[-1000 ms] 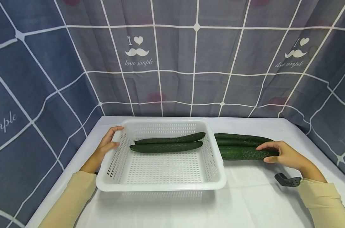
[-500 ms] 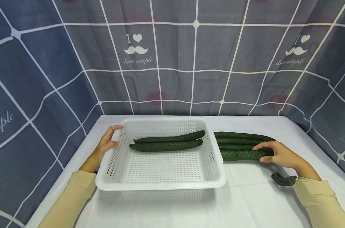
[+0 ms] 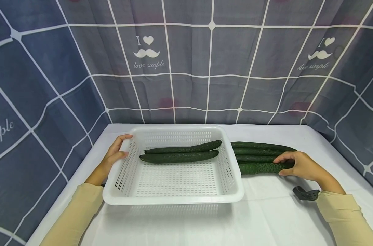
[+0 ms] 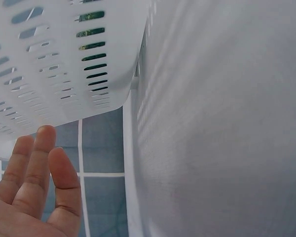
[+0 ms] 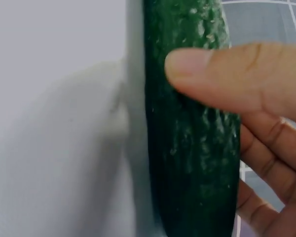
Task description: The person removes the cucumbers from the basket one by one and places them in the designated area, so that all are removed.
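Before you stands the white basket point(image 3: 177, 200) on the white surface point(image 3: 174, 229); your left hand point(image 3: 110, 158) holds its left rim, thumb over the top edge and the rest outside; in the left wrist view, three fingers point(image 4: 34, 177) reach up nearly straight and slightly spread beside the basket's perforated outer wall; whether their tips touch it, you cannot tell.

To the right of the basket, your right hand point(image 3: 303, 166) grips a bumpy cucumber point(image 3: 260, 168) near the end away from the basket; its fingers are parted only by the cucumber's thickness, thumb across one side and the others round the opposite side; whether it has any weight off the surface, you cannot tell; three more cucumbers point(image 3: 257, 152) lie side by side just beyond it, also right of the basket, whose right wall hides their left ends.

Inside the basket, towards its back wall, lie a curved cucumber point(image 3: 183, 149) and, nearer you, a straighter cucumber point(image 3: 180, 157); they are close together, running from left to right.

A black strap point(image 3: 305, 194) juts from your right wrist, well right of the basket; beyond the basket hangs a checked curtain point(image 3: 189, 51) with white lines and lettering.
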